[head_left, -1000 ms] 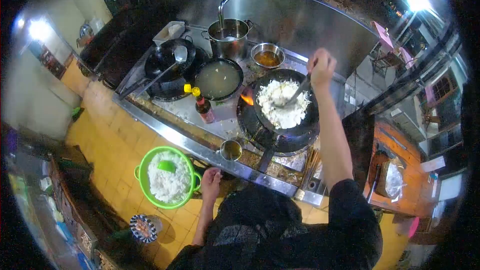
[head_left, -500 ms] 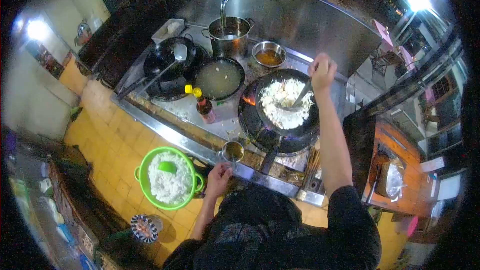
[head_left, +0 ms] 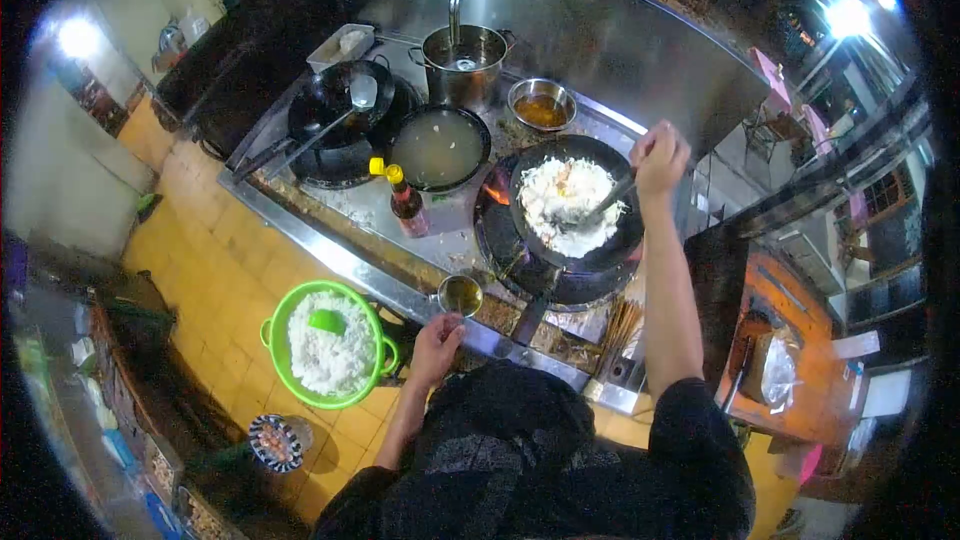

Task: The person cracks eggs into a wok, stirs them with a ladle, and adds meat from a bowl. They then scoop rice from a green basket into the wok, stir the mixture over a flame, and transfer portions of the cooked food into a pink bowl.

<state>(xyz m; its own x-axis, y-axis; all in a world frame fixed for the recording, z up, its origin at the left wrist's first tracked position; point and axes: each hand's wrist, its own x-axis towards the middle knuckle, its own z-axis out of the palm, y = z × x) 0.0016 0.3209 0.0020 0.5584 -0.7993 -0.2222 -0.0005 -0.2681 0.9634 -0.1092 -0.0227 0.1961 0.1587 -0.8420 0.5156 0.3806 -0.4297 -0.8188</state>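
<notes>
My right hand [head_left: 661, 162] is closed around the handle of a long wok spatula [head_left: 607, 202]. Its head is pushed into a pile of white rice [head_left: 575, 190] with some orange-yellow bits, inside a black wok [head_left: 613, 250] over a lit burner. At the front edge of the stove, my left hand [head_left: 437, 348] has curled fingers just below a small metal cup [head_left: 461, 295] of dark liquid. Whether those fingers hold or touch anything, I cannot make out. Left of my left hand, a green colander [head_left: 283, 370] holds white rice and a green scoop [head_left: 327, 320].
Left of the wok are a sauce bottle [head_left: 408, 212] with a yellow cap, a pan of cloudy liquid [head_left: 437, 148] and another dark wok [head_left: 325, 115]. Behind stand a steel pot [head_left: 463, 80] under a tap and a metal bowl [head_left: 541, 105]. Bamboo skewers [head_left: 624, 325] lie front right.
My right hand has shifted slightly up and right, and the spatula head has moved within the rice. My left hand stays beside the small cup. The whole view has shifted slightly.
</notes>
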